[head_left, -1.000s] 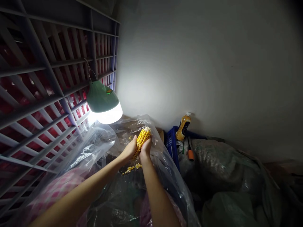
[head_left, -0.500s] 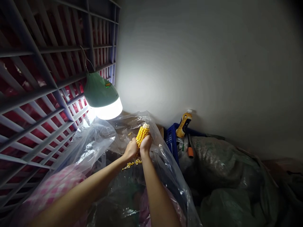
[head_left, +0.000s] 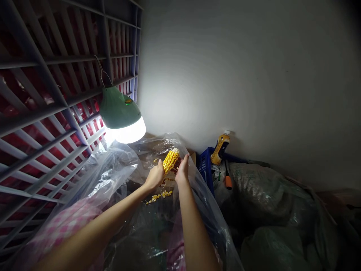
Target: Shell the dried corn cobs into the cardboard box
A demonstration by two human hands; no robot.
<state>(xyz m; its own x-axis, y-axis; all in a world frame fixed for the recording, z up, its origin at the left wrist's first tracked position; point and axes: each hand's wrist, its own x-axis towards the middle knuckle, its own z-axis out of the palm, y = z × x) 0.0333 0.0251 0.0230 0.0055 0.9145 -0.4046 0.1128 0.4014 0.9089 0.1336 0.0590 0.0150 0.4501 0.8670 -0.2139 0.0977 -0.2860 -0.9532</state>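
My left hand point(head_left: 155, 177) is closed around the lower end of a yellow corn cob point(head_left: 170, 160), which points up and to the right. Just right of the cob, my right hand point(head_left: 182, 172) has its fingers stretched upward and holds nothing. Loose yellow kernels point(head_left: 159, 195) lie below both hands on a clear plastic sheet point(head_left: 118, 169). The cob's lower part is hidden by my left hand.
A lit green lamp point(head_left: 121, 114) hangs on a wire from a slatted crate wall point(head_left: 50, 94) at the left. A blue crate point(head_left: 204, 167), a yellow bottle point(head_left: 220, 147) and an orange-handled tool point(head_left: 227, 180) stand by the wall. Dark filled bags point(head_left: 267, 210) lie at the right.
My right hand has come off the cob and moved slightly right, with its fingers now spread. The left hand still holds the cob in about the same place.
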